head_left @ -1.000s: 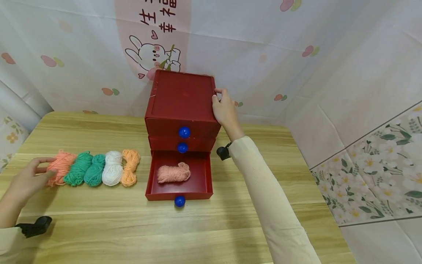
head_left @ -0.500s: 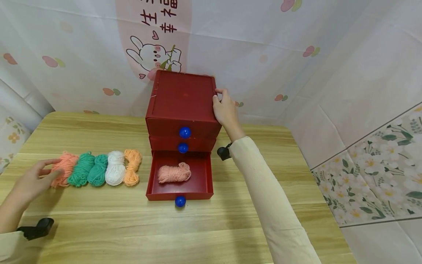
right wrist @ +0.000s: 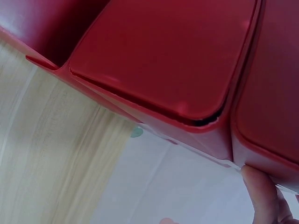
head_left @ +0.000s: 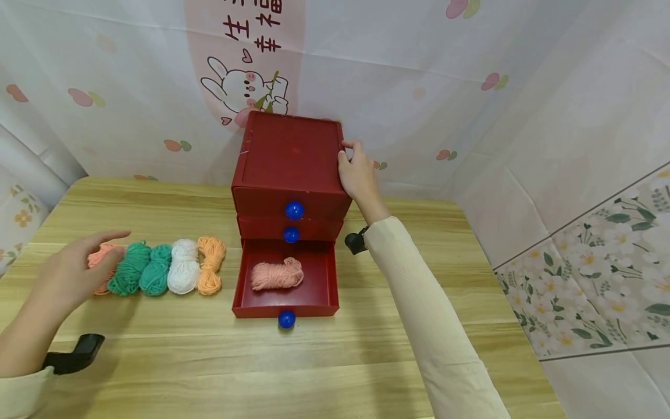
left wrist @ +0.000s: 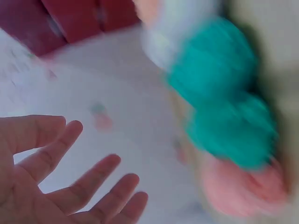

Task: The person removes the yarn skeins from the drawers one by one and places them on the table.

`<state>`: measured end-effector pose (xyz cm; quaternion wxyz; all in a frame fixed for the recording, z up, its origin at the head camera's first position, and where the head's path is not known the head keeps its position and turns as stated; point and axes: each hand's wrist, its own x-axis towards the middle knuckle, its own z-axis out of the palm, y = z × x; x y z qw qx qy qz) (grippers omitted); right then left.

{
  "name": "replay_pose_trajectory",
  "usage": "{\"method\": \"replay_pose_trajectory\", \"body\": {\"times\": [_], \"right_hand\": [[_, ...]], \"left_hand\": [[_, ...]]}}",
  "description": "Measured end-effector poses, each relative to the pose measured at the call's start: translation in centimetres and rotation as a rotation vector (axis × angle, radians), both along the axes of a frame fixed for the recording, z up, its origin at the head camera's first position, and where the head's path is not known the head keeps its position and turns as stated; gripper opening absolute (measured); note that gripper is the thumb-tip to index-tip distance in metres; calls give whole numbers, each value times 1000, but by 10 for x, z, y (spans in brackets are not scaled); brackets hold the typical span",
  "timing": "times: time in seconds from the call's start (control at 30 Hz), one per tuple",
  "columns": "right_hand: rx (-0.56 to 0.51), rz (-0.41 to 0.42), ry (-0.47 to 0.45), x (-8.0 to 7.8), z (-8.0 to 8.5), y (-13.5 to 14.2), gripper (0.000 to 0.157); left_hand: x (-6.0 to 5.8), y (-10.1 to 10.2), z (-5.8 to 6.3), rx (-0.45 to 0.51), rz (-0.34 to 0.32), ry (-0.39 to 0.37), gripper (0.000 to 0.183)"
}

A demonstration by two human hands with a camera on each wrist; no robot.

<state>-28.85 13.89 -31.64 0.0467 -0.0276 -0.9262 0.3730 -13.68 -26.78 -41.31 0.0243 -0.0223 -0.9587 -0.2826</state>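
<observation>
My left hand [head_left: 68, 279] hovers at the near left of a row of yarn skeins, fingers spread and holding nothing; in the left wrist view the fingers [left wrist: 93, 182] are apart from the yarn. A coral skein [head_left: 100, 256] lies partly hidden behind this hand. Beside it come two green skeins [head_left: 131, 269], a white skein [head_left: 183, 266] and an orange skein [head_left: 210, 265]. My right hand [head_left: 361, 174] grips the upper right edge of a red drawer cabinet [head_left: 293, 151]. Its bottom drawer [head_left: 319, 294] is pulled out, with a pink skein [head_left: 277, 274] inside.
Blue round knobs [head_left: 294, 210] stick out from the drawer fronts. The two upper drawers are closed. All stands on a wooden table [head_left: 209, 361], with a printed white cloth [head_left: 377, 70] behind. A black wrist camera [head_left: 78, 354] sits on the left wrist.
My left hand has moved right and up from beside the coral skein, its fingers now overlapping that skein in the head view. The right hand and cabinet stay in place.
</observation>
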Motion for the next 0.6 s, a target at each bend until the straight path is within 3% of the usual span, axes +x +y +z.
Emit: {"method": "replay_pose_trajectory", "body": {"times": [0.07, 0.13, 0.3, 0.43, 0.6], "right_hand": [[3, -2, 1, 0, -1, 0, 41], [7, -5, -1, -1, -1, 1, 41], [5, -1, -7, -2, -2, 1, 41], [-3, -1, -3, -2, -2, 1, 41], [-2, 1, -3, -1, -1, 1, 41]], "left_hand": [[3, 27, 19, 38, -56, 42, 37], [3, 50, 29, 56, -101, 69, 33], [6, 104, 36, 79, -221, 71, 32], [3, 140, 31, 79, -319, 38, 32], [-1, 172, 11, 16, -410, 21, 28]]}}
